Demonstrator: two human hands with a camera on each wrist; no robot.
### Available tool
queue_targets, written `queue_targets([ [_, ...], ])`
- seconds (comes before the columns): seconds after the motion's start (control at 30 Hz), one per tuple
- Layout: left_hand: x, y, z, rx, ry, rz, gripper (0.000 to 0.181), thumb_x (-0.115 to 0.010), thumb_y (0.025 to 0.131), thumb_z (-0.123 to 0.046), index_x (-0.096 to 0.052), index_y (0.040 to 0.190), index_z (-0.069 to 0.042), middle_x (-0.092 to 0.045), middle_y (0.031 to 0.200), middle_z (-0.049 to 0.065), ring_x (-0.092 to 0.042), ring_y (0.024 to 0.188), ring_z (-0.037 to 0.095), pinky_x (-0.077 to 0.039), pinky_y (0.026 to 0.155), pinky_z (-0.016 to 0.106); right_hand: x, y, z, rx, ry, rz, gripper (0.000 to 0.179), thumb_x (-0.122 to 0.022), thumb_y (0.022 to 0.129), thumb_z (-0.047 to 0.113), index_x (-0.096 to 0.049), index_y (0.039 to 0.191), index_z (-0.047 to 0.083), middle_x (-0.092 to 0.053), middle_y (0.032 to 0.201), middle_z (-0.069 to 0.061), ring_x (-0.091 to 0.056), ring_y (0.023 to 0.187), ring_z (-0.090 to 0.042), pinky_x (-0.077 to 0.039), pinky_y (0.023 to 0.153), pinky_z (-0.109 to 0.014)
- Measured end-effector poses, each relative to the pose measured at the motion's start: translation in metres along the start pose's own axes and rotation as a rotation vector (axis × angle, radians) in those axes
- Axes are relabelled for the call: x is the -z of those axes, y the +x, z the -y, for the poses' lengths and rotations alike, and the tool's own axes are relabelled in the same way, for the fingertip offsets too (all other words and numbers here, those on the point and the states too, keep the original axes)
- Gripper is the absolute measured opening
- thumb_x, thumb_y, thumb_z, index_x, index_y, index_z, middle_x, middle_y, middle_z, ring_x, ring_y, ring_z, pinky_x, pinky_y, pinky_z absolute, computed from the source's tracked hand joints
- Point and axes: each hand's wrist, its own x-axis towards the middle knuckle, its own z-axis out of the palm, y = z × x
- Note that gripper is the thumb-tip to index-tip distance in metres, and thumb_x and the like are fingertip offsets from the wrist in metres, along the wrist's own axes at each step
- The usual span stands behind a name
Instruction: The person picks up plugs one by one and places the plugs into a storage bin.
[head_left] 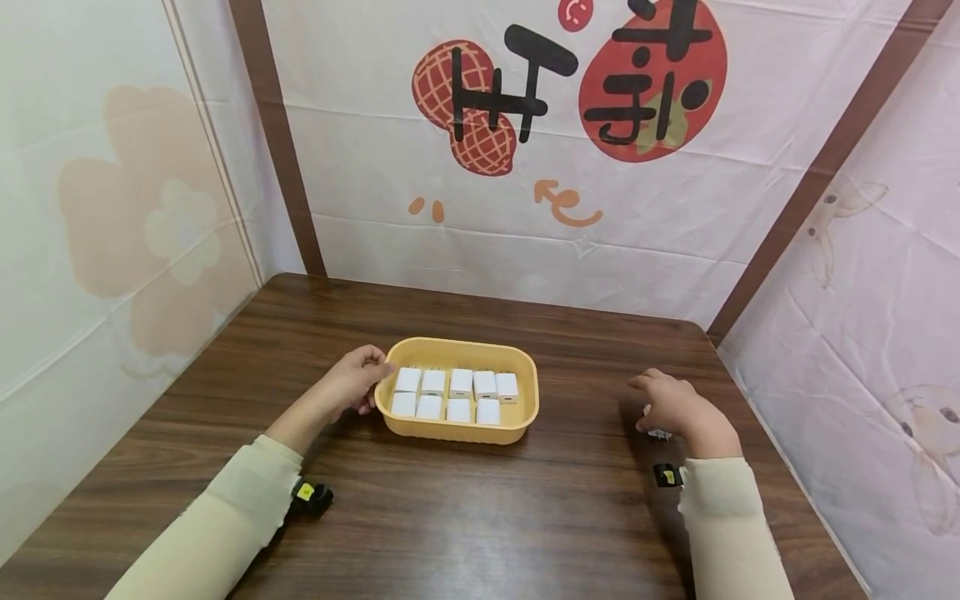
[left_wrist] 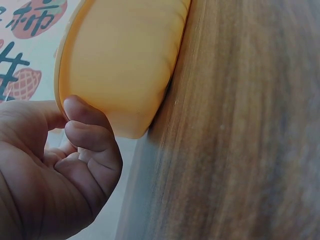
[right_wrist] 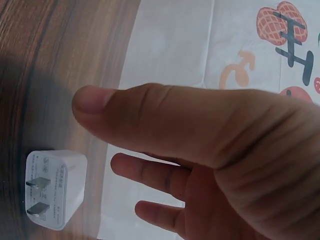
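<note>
My left hand (head_left: 352,382) pinches the left rim of a yellow plastic tray (head_left: 531,408) between thumb and fingers; the left wrist view shows the fingers (left_wrist: 92,135) curled at the rim. Inside the tray lie several white charger plugs (head_left: 461,382) in two rows. Over the right side of the table, my right hand (head_left: 678,408) hovers with fingers extended and apart. Below it, a single white charger plug (right_wrist: 57,190) sits on the wood, its two metal prongs facing the camera. In the head view that plug is mostly hidden by the hand.
The brown wooden table (head_left: 450,517) runs back to a printed white cloth (head_left: 450,250) hung behind it. More cloth hangs along the left and right sides. A black wrist camera (head_left: 312,497) is on the left sleeve, another (head_left: 667,475) on the right.
</note>
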Motion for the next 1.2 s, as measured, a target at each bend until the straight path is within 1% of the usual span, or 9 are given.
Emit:
queue_targets([
  [0.07,0.0,0.0,0.0,-0.003,0.003,0.0,0.026,-0.054,0.107,-0.026,-0.044,0.114,-0.003,-0.051,0.07,0.004,-0.051,0.051,0.015,-0.044,0.045,0.027,0.0,-0.001,0.0,-0.003,-0.006,0.01,0.07,-0.086,0.08,0.013,-0.055,0.142,-0.002,-0.05,0.145,-0.027,-0.054,0.126,-0.048,-0.041,0.1,-0.069],
  [0.23,-0.001,-0.001,0.0,0.001,0.007,-0.001,0.026,-0.054,0.108,-0.026,-0.045,0.114,-0.003,-0.051,0.069,0.004,-0.051,0.051,0.015,-0.044,0.045,0.027,0.0,-0.005,-0.001,-0.025,0.002,0.038,0.072,-0.087,0.078,0.01,-0.055,0.142,-0.002,-0.049,0.145,-0.028,-0.056,0.122,-0.049,-0.044,0.098,-0.068],
  [0.43,-0.001,0.0,0.001,0.015,0.013,-0.009,0.025,-0.054,0.108,-0.026,-0.045,0.114,-0.003,-0.05,0.068,0.003,-0.051,0.051,0.015,-0.044,0.045,0.027,-0.004,-0.008,-0.002,-0.034,-0.017,0.033,0.07,-0.086,0.077,0.005,-0.057,0.14,-0.003,-0.051,0.143,-0.028,-0.056,0.122,-0.05,-0.046,0.096,-0.067],
  [0.53,-0.001,0.0,0.001,0.014,0.016,-0.012,0.025,-0.054,0.108,-0.026,-0.045,0.114,-0.003,-0.05,0.069,0.004,-0.051,0.052,0.016,-0.044,0.045,0.027,-0.005,-0.008,-0.003,-0.045,-0.012,0.027,0.068,-0.082,0.076,0.001,-0.058,0.139,-0.003,-0.051,0.142,-0.028,-0.057,0.121,-0.049,-0.047,0.096,-0.066],
  [0.67,-0.001,-0.001,-0.001,0.012,0.022,-0.016,0.025,-0.054,0.108,-0.026,-0.045,0.114,-0.003,-0.05,0.07,0.004,-0.051,0.052,0.016,-0.044,0.045,0.027,-0.005,-0.009,-0.007,-0.067,0.018,0.043,0.068,-0.077,0.074,-0.005,-0.057,0.14,-0.002,-0.051,0.142,-0.028,-0.061,0.109,-0.043,-0.052,0.086,-0.057],
  [0.77,-0.001,-0.001,-0.001,0.011,0.025,-0.014,0.025,-0.054,0.108,-0.026,-0.045,0.114,-0.003,-0.05,0.069,0.004,-0.051,0.052,0.016,-0.044,0.045,0.027,-0.006,-0.008,-0.011,-0.073,0.034,0.06,0.068,-0.075,0.075,-0.006,-0.058,0.14,-0.001,-0.051,0.141,-0.028,-0.059,0.096,-0.034,-0.051,0.076,-0.047],
  [0.8,-0.001,-0.001,-0.001,0.01,0.023,-0.013,0.025,-0.054,0.108,-0.026,-0.045,0.114,-0.003,-0.05,0.069,0.003,-0.051,0.052,0.016,-0.044,0.045,0.027,-0.006,-0.008,-0.013,-0.068,0.038,0.064,0.066,-0.075,0.076,-0.006,-0.058,0.14,-0.001,-0.052,0.139,-0.028,-0.057,0.092,-0.032,-0.049,0.073,-0.044],
  [0.9,-0.001,-0.001,-0.001,0.005,0.014,-0.006,0.025,-0.054,0.108,-0.026,-0.044,0.113,-0.003,-0.05,0.069,0.003,-0.051,0.053,0.016,-0.044,0.045,0.027,-0.009,-0.007,-0.017,-0.055,0.041,0.061,0.061,-0.075,0.077,-0.006,-0.062,0.136,0.0,-0.055,0.133,-0.026,-0.055,0.087,-0.028,-0.048,0.071,-0.041],
  [1.2,0.0,0.0,0.0,0.001,0.013,0.001,0.027,-0.055,0.107,-0.027,-0.044,0.114,-0.003,-0.05,0.07,0.004,-0.051,0.053,0.016,-0.045,0.046,0.028,-0.007,-0.01,-0.023,-0.023,0.074,0.027,0.044,-0.078,0.077,-0.003,-0.066,0.12,-0.005,-0.062,0.114,-0.021,-0.053,0.086,-0.027,-0.047,0.073,-0.04],
])
